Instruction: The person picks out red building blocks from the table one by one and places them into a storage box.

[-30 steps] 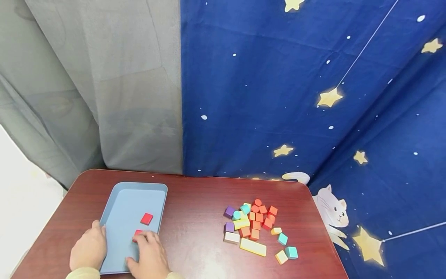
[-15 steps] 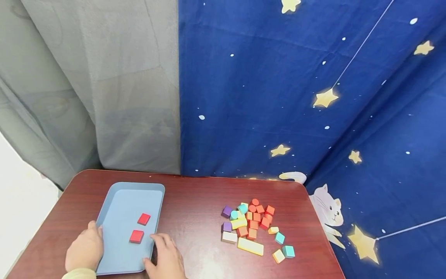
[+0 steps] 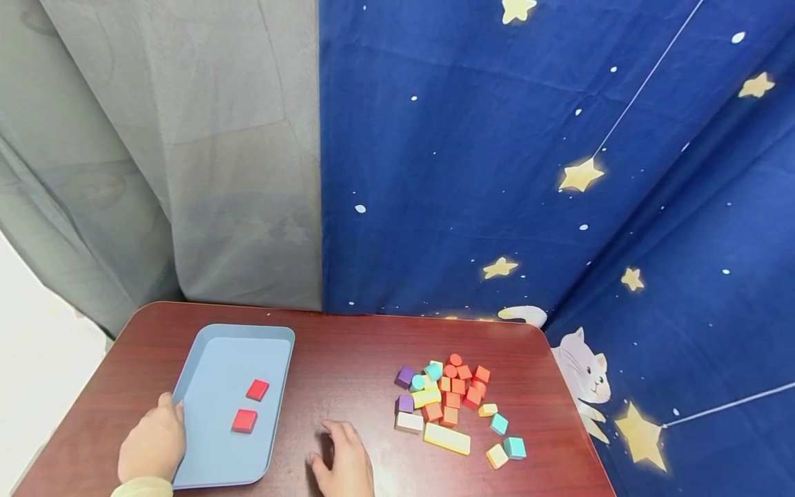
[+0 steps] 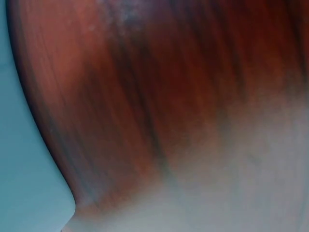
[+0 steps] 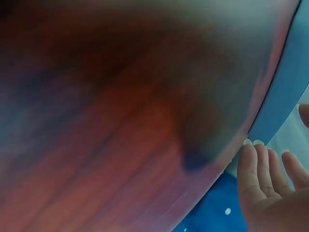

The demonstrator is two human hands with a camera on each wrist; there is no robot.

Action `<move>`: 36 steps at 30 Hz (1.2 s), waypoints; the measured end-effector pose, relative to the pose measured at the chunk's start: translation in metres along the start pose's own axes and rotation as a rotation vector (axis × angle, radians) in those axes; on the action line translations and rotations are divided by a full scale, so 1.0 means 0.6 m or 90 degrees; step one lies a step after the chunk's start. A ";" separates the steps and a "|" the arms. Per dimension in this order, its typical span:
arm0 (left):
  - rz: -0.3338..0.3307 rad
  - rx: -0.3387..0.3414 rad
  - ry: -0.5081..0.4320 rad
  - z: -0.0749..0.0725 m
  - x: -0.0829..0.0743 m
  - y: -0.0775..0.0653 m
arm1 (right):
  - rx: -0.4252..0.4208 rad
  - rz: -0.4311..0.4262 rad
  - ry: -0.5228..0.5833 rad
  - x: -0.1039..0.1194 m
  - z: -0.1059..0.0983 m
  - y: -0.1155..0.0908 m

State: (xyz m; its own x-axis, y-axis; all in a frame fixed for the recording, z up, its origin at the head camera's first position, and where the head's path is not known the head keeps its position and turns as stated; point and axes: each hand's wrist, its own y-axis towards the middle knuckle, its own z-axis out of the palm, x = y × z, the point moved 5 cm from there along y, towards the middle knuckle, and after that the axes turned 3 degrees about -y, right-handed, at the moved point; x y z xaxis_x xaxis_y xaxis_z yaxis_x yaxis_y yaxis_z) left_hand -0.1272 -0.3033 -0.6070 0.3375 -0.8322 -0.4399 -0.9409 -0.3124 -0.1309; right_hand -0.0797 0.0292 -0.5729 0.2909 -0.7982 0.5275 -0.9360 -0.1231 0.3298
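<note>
A blue tray [image 3: 214, 455] lies at the left of the table, with two flat red blocks inside, a nearer one [image 3: 244, 421] and a farther one [image 3: 257, 390]. My left hand [image 3: 151, 445] holds the tray's left rim near its front corner; the fingertips are partly hidden. To the right of the tray, my right hand [image 3: 344, 462] is over the table, fingers loosely bent and holding nothing. The right wrist view also shows this hand [image 5: 270, 188] with its fingers spread, the tray's edge [image 5: 285, 92] beyond. The left wrist view has just the tray [image 4: 29, 159] and tabletop.
On the right half of the reddish-brown table [image 3: 348, 366] lies a loose group of toy blocks: several red ones [image 3: 457, 386], purple cubes [image 3: 404, 377], a long yellow block [image 3: 447, 438], a white block [image 3: 409, 422] and teal cubes [image 3: 514, 448]. Curtains [image 3: 428, 207] hang behind.
My right hand has let go of the nearer red block in the tray and moved right, past the rim, over the table. The left hand stays at the tray's left edge.
</note>
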 end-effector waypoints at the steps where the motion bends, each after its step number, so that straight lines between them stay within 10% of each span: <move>1: 0.000 0.001 0.001 0.000 -0.001 -0.001 | -0.006 -0.003 -0.004 -0.005 -0.003 -0.003; 17: -0.008 0.004 -0.002 -0.005 -0.002 -0.003 | -0.054 0.018 -0.046 -0.080 -0.066 -0.023; 28: -0.016 0.008 0.006 -0.002 -0.006 0.001 | -0.057 0.128 -0.009 -0.161 -0.095 -0.027; 36: -0.005 -0.008 0.002 -0.004 -0.005 0.001 | -0.159 0.108 -0.030 -0.188 -0.128 -0.014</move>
State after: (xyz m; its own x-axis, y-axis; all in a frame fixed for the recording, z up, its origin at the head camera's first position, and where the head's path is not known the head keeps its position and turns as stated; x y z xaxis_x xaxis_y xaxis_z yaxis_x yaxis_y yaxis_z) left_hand -0.1285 -0.3021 -0.6035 0.3451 -0.8311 -0.4360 -0.9377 -0.3246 -0.1236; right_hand -0.0895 0.1654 -0.5749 0.1193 -0.8218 0.5571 -0.8908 0.1592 0.4256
